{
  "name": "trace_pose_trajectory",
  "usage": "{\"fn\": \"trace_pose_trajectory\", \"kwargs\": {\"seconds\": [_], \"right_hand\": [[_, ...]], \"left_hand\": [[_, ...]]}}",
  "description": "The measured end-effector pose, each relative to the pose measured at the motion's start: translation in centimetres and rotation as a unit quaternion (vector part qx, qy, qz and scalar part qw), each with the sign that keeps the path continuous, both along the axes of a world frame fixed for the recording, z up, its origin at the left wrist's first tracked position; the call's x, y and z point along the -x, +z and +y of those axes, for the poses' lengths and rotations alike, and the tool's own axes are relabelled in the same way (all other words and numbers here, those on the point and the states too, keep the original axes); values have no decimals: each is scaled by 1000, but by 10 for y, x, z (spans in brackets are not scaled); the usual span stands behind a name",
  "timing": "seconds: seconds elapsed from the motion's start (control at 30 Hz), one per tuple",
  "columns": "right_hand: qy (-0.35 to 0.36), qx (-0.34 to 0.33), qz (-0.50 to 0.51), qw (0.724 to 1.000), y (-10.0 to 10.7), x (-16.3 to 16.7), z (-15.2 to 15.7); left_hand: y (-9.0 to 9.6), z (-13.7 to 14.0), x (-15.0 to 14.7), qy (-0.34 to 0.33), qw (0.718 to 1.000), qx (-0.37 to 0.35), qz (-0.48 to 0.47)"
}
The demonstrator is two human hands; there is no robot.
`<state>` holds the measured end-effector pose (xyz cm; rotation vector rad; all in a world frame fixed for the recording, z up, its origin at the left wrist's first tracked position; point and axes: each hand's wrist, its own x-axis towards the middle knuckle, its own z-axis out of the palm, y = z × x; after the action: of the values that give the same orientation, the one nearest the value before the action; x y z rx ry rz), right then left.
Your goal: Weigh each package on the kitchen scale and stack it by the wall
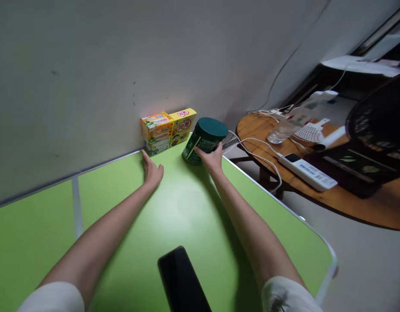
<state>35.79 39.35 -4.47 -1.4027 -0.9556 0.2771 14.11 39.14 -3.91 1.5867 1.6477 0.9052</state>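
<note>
Against the wall at the far edge of the green table (122,268) stand an orange-and-white box (159,133) and a yellow box (182,126), side by side. My left hand (152,171) rests by the lower left corner of the orange-and-white box, fingers stretched out and holding nothing. To the right of the boxes is a dark green canister (204,141) with a green lid, slightly tilted in view. My right hand (212,158) grips its lower right side, thumb across the front; the other fingers are hidden behind it. A black phone (183,279) lies nearer to me.
A round wooden table (336,206) stands to the right, holding a white power bank-like device (308,172), a clear plastic bottle (286,128), a white perforated scoop (312,132) and a dark fan (380,117). A white cable (258,151) hangs between the tables.
</note>
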Motion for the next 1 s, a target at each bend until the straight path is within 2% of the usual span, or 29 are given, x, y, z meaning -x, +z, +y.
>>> {"fn": "trace_pose_trajectory", "kwargs": {"seconds": [0.17,0.37,0.5,0.63,0.87,1.0], "right_hand": [[11,2,-40,999,-15,-5,34],[56,-20,-78,995,-34,-7,53],[80,-24,-105,991,-44,-8,54],[92,5,-128,988,-51,-10,53],[95,15,-126,987,-51,-11,53],[81,55,-92,991,-50,-7,45]], "left_hand": [[-11,24,-19,39,998,-10,45],[-18,28,-19,39,996,-31,81],[-17,28,-19,33,995,-29,92],[-18,29,-17,26,996,-34,73],[-16,25,-17,26,997,-26,65],[-17,31,-15,15,1000,-10,6]]}}
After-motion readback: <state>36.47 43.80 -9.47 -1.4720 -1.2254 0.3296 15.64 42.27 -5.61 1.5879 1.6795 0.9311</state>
